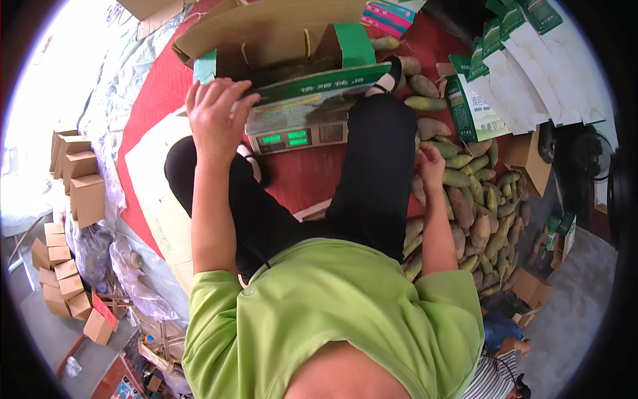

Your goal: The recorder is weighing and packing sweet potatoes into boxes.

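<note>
An open cardboard box (pixel 312 93) with green flaps and a printed front panel stands on a digital scale (pixel 292 139) with lit green displays, between my knees. My left hand (pixel 218 114) is at the box's front left corner, fingers stretched and apart, with nothing visible in them. To the right lies a large heap of long green and brown root vegetables (pixel 480 229). My right hand (pixel 430 163) is at the heap's near left edge beside my right knee. Its fingers are curled, and I cannot make out what is in them. The inside of the box is mostly in shadow.
White and green folded cartons (pixel 531 73) stand in a row at the far right. Small brown boxes (pixel 83 176) are stacked at the left, near clear plastic sheeting (pixel 133 266). A flat cardboard sheet (pixel 156 193) lies by my left leg. Another person (pixel 495 372) is at the lower right.
</note>
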{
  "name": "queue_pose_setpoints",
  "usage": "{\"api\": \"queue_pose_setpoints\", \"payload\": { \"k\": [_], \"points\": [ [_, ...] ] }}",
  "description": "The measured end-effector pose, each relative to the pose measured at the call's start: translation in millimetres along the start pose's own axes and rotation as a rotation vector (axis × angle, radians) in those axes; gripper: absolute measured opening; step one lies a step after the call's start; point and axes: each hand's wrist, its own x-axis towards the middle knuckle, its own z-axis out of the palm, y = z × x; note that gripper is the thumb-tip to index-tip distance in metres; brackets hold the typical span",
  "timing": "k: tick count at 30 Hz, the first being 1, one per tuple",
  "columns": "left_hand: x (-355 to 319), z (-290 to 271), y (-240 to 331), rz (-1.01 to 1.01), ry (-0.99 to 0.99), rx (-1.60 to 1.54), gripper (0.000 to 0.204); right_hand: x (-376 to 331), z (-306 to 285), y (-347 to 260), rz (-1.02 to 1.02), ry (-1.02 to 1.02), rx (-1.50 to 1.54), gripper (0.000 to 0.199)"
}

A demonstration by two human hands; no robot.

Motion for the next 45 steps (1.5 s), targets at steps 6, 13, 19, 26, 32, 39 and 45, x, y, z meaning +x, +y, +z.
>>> {"api": "queue_pose_setpoints", "payload": {
  "k": [6,13,19,26,32,39,45],
  "points": [
    [6,-6,11,-0.032,-0.150,0.026,0.018,62,27,-128,-0.339,-0.015,-0.221,0.026],
    [21,-10,3,0.021,-0.373,0.161,0.009,101,118,-278,-1.009,-0.025,-0.575,0.040],
    [26,-4,-2,0.079,-0.464,0.168,0.002,132,189,-305,-1.088,-0.116,-0.859,0.055],
    [29,-21,-12,0.120,-0.408,0.101,0.004,141,214,-320,-0.957,-0.261,-1.110,0.014],
    [15,-44,-44,0.042,-0.360,0.051,0.006,114,237,-348,-1.118,-0.279,-0.994,0.010],
    [-32,-91,-99,-0.117,-0.178,0.026,0.005,67,318,-394,-1.374,-0.266,-1.044,0.010],
    [-73,-159,-107,-0.284,-0.093,0.131,0.007,-6,386,-416,-1.432,-0.347,-1.015,0.009]
  ]
}}
